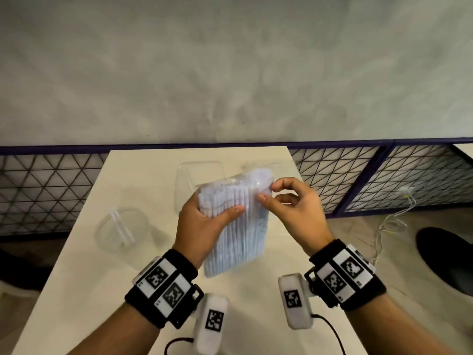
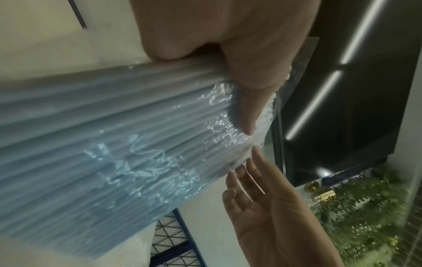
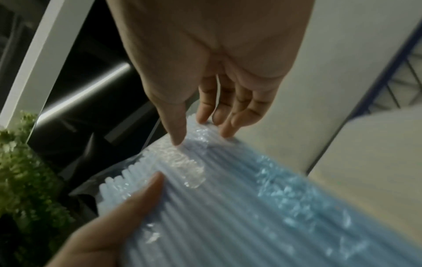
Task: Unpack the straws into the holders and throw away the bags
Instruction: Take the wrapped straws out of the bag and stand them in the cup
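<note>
A clear plastic bag of pale blue straws point(image 1: 238, 234) is held upright above the cream table point(image 1: 76, 290). My left hand point(image 1: 217, 213) grips its upper left part, thumb across the front and fingers hidden behind. My right hand point(image 1: 268, 193) pinches the crinkled plastic at the bag's top right corner between thumb and fingers. In the left wrist view the bag point(image 2: 114, 144) runs under my left thumb point(image 2: 246, 101). The right wrist view shows my right hand point(image 3: 200, 130) at the bag's point(image 3: 228, 198) top end. A clear holder point(image 1: 120, 226) with two straws stands to the left. Another clear holder point(image 1: 199, 175) stands behind the bag.
A blue-framed lattice fence point(image 1: 384, 175) runs behind the table below a grey wall. A white cable point(image 1: 391, 221) lies on the floor to the right, near a dark round object point(image 1: 445, 254).
</note>
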### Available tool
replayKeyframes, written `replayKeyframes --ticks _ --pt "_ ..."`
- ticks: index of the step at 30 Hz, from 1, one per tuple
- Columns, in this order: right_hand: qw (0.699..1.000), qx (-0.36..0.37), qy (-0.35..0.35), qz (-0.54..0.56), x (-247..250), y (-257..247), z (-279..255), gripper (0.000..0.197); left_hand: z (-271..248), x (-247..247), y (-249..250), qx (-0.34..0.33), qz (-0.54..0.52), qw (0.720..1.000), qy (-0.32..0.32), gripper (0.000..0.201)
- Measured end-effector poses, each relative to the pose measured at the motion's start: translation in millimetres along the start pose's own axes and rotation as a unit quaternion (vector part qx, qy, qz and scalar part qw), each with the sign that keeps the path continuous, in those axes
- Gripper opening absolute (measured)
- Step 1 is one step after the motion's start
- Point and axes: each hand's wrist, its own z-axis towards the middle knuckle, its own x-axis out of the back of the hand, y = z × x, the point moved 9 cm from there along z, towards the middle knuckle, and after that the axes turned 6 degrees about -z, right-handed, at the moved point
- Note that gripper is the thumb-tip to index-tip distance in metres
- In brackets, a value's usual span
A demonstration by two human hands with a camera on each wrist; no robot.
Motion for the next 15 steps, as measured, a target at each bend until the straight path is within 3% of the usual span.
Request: replayKeyframes --ticks 4,7,10,15 --pt "0.995 -0.018 0.004 0.096 -32 -14 -4 0.025 -5 30 3 -0.013 0.030 0.999 0.001 0.048" --pt "0.988 -0.048 -0.008 0.146 -52 -18 -5 0.003 -9 49 6 -0.026 0.055 0.998 0.000 0.042" --pt "0.991 -0.071 -0.016 0.116 -62 -14 -8 0.015 -12 58 9 -0.038 0.076 0.996 -0.005 0.037" --pt "0.978 -0.138 -0.003 0.155 -54 -6 -5 0.020 -14 59 5 -0.036 0.079 0.996 -0.007 0.039"
